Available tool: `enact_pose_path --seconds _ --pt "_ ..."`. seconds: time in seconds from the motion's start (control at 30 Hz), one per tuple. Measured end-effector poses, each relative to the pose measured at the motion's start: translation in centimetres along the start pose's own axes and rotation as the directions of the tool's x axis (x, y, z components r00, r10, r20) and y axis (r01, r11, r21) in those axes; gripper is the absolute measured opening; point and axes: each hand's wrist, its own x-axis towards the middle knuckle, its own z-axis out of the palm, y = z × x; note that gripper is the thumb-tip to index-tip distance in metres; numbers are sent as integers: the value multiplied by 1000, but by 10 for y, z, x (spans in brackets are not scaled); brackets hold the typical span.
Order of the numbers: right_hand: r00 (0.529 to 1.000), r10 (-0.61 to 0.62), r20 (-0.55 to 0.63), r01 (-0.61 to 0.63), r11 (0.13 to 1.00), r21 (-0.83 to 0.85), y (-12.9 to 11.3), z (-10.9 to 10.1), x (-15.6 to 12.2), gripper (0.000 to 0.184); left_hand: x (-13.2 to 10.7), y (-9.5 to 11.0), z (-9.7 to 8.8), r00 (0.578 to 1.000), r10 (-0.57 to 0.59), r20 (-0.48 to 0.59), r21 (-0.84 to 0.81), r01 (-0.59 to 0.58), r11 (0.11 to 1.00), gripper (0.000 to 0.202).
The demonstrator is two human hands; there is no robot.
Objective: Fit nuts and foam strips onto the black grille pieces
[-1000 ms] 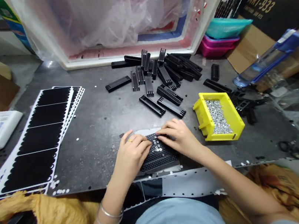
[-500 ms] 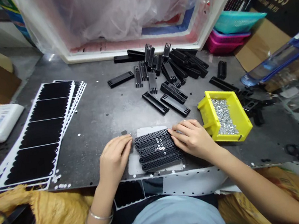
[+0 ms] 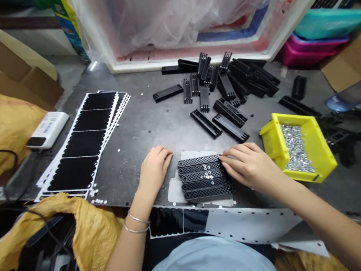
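A row of several black bars (image 3: 204, 185) with a criss-cross texture lies side by side on a pale sheet (image 3: 175, 190). Small white-and-silver rings (image 3: 208, 174) sit loosely on the middle of the bars. My left hand (image 3: 154, 166) rests on the table just left of the row, apart from it, fingers bent and tips together; what they pinch, if anything, is hidden. At the right ends of the bars, my right hand (image 3: 247, 164) has its thumb and fingers closed by the upper bars, its fingertips seeming to touch them; anything between them is hidden.
Right of my right hand stands a yellow bin (image 3: 323, 150) full of small metal parts. Loose black bars (image 3: 232, 128) are heaped beyond the row. Sheets of black stickers (image 3: 78, 144) and a white device (image 3: 49, 130) lie left. A large plastic-lined tray (image 3: 190, 61) stands behind.
The view has swung left, so everything sits further right. My left hand has shifted slightly away from the table's front edge; my right hand stays at the bars' right ends.
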Motion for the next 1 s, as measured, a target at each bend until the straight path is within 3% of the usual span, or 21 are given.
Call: enact_pose_path --seconds 0.13,0.27,0.47,0.57,0.67,0.8,1.0 --pt "985 168 -44 -158 971 178 -7 2 -8 19 -14 11 -7 988 60 -141 -157 -82 984 13" --pt "983 182 -23 -171 953 252 -23 12 3 17 -27 22 -6 960 206 -191 -28 -215 976 16" --pt "991 115 -65 -107 988 107 -23 17 10 18 -32 27 -6 919 342 -197 212 -301 930 19" --pt "983 152 -107 -152 988 11 -16 13 -5 18 -39 37 -6 931 316 -181 284 -259 923 23" --pt "988 89 -124 -99 993 -70 -15 10 -17 17 -46 51 -6 958 257 -129 346 -199 917 30" --pt "995 -45 -90 23 974 -226 -21 8 -19 24 -48 61 -12 972 226 -63 386 -185 904 34" --pt "999 -34 19 38 950 -309 -46 7 -18 46 -40 48 -22 955 296 -35 361 -264 894 30"
